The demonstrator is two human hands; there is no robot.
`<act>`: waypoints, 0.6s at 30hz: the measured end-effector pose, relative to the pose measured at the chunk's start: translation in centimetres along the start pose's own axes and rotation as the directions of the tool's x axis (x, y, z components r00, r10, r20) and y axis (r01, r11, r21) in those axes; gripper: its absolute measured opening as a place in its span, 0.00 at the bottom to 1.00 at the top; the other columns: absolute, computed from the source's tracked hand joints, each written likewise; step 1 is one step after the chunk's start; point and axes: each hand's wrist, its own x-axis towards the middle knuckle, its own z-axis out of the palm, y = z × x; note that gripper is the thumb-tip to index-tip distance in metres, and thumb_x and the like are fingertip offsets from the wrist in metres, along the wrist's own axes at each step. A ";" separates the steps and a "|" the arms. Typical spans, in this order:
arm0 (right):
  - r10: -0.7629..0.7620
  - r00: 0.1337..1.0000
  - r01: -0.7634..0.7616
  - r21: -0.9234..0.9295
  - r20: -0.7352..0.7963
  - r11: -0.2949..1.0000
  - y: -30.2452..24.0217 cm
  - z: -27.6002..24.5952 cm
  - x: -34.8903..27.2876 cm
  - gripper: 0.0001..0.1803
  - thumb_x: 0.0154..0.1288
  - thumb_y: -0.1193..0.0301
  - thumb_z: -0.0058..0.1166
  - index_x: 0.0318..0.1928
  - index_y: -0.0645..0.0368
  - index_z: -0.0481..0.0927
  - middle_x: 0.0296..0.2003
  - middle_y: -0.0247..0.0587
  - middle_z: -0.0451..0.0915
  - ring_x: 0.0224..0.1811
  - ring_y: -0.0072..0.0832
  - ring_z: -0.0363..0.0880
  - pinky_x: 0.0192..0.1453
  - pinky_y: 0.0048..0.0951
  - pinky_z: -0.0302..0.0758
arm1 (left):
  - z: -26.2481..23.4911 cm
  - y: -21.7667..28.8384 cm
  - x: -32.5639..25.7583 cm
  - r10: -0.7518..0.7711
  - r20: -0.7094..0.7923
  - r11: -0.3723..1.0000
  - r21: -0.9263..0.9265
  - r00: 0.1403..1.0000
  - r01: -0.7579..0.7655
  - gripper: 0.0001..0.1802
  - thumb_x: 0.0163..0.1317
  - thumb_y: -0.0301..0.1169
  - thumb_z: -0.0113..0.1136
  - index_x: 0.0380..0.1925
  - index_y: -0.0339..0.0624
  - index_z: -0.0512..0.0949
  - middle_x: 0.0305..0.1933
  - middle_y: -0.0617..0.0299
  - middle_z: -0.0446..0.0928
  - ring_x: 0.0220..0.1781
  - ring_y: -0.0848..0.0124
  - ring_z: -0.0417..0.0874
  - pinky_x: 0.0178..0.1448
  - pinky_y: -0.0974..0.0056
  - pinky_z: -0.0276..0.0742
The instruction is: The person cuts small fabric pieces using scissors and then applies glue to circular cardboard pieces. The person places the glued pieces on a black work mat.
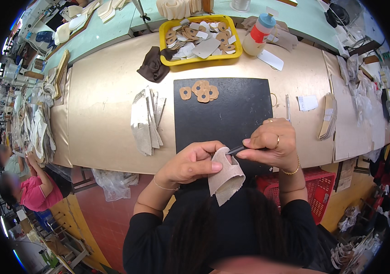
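Near the front edge of the black mat [222, 119], my left hand [190, 164] pinches a curved beige fabric piece [226, 181] between thumb and fingers. A slim dark tool [236, 150] is gripped in my right hand [273, 144], its tip against the upper edge of that fabric. Whether the tool is a pair of tweezers or small scissors, I cannot tell. Several small tan pieces with dark centre holes [203, 92] lie at the mat's far left. Left of the mat rests a stack of greyish-beige cut pieces [145, 122].
A yellow tray [166, 58] of small cut pieces stands at the back, between a dark brown cloth [153, 66] and a glue bottle with blue cap [255, 40]. Another stack of pieces [327, 116] lies right. Below the table is a red basket [319, 194]. A person in pink [42, 194] sits left.
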 end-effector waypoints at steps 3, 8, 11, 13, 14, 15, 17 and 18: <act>0.005 1.000 -0.005 0.015 0.012 1.000 0.1 -0.1 0.0 0.16 0.39 0.66 0.77 0.20 0.57 0.79 0.17 0.35 0.79 0.18 0.28 0.80 0.21 0.24 0.67 | -0.1 0.1 0.0 -0.006 0.016 1.000 0.009 1.000 0.006 0.16 0.65 0.31 0.60 0.49 0.35 0.73 0.46 0.60 0.79 0.46 0.78 0.78 0.49 0.73 0.73; 0.060 0.998 -0.063 0.131 0.026 0.989 0.2 0.2 0.2 0.17 0.38 0.67 0.78 0.20 0.57 0.79 0.17 0.36 0.79 0.19 0.28 0.80 0.23 0.24 0.70 | -0.2 0.1 0.2 0.005 0.053 1.000 0.024 0.999 -0.007 0.16 0.65 0.31 0.60 0.49 0.34 0.74 0.47 0.59 0.79 0.48 0.76 0.79 0.53 0.71 0.73; 0.052 0.998 -0.056 0.172 0.027 0.984 0.4 0.3 0.3 0.16 0.41 0.67 0.77 0.21 0.58 0.79 0.17 0.35 0.78 0.17 0.29 0.78 0.22 0.25 0.69 | -0.3 0.3 0.0 -0.019 0.054 0.999 0.033 0.998 0.018 0.15 0.65 0.31 0.60 0.48 0.34 0.75 0.46 0.59 0.79 0.48 0.76 0.79 0.53 0.71 0.73; 0.067 0.997 -0.074 0.220 0.042 0.973 0.7 0.3 0.1 0.15 0.43 0.68 0.76 0.21 0.59 0.79 0.17 0.35 0.78 0.17 0.28 0.78 0.21 0.25 0.68 | -0.3 0.4 0.1 -0.030 0.067 0.999 0.026 0.997 0.029 0.15 0.65 0.31 0.60 0.48 0.34 0.75 0.46 0.59 0.79 0.48 0.76 0.79 0.53 0.71 0.73; 0.088 0.994 -0.099 0.252 0.058 0.963 0.9 0.4 -0.1 0.15 0.43 0.69 0.76 0.21 0.59 0.79 0.17 0.36 0.78 0.18 0.27 0.78 0.22 0.25 0.69 | -0.2 0.5 0.1 -0.032 0.076 0.999 0.024 0.997 0.031 0.15 0.65 0.31 0.60 0.48 0.34 0.75 0.46 0.59 0.79 0.48 0.76 0.79 0.53 0.71 0.73; 0.127 0.987 -0.148 0.273 0.094 0.951 1.1 0.5 -0.3 0.15 0.43 0.70 0.77 0.20 0.59 0.79 0.18 0.36 0.79 0.18 0.25 0.79 0.22 0.24 0.69 | -0.2 0.5 0.1 -0.030 0.074 0.999 0.030 0.997 0.028 0.15 0.65 0.31 0.60 0.48 0.34 0.75 0.46 0.60 0.79 0.48 0.76 0.79 0.53 0.71 0.73; 0.265 0.959 -0.269 0.597 0.097 0.756 1.6 1.1 -0.9 0.14 0.46 0.71 0.75 0.23 0.60 0.79 0.20 0.36 0.80 0.23 0.22 0.79 0.27 0.23 0.70 | -0.2 0.5 0.1 -0.019 0.077 0.999 0.045 0.997 0.016 0.16 0.65 0.31 0.60 0.49 0.34 0.75 0.45 0.60 0.79 0.47 0.76 0.79 0.53 0.71 0.73; 0.321 0.939 -0.305 0.732 0.124 0.609 1.9 1.6 -1.2 0.13 0.47 0.72 0.75 0.25 0.60 0.80 0.21 0.36 0.80 0.25 0.20 0.79 0.29 0.22 0.71 | -0.3 0.5 0.1 -0.021 0.047 0.996 0.091 0.999 0.017 0.16 0.65 0.31 0.59 0.50 0.33 0.75 0.46 0.60 0.79 0.48 0.74 0.79 0.53 0.70 0.73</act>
